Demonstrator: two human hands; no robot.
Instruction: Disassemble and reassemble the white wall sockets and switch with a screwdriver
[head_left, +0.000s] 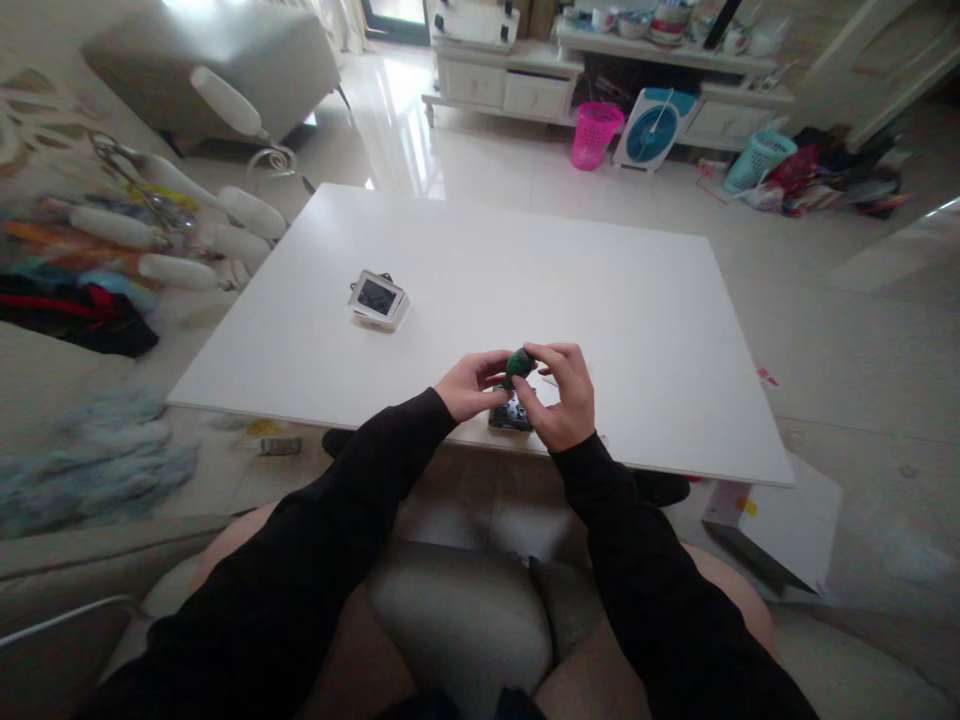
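Observation:
Near the front edge of the white table, a small rounded green-and-black thing is between my two hands; its exact kind is too small to tell. My right hand grips it with thumb and fingertips from the right and above. On the other side, my left hand has its fingers curled in against it, with the thumb low beside a dark box-like device. That device stands right below the green thing at the table edge, showing pale and dark parts on top. My fingers partly cover it.
A white-framed device with a dark screen lies left of centre on the white table. Beyond the table are a pink basket and a blue fan. White rods of a rack rise at the left.

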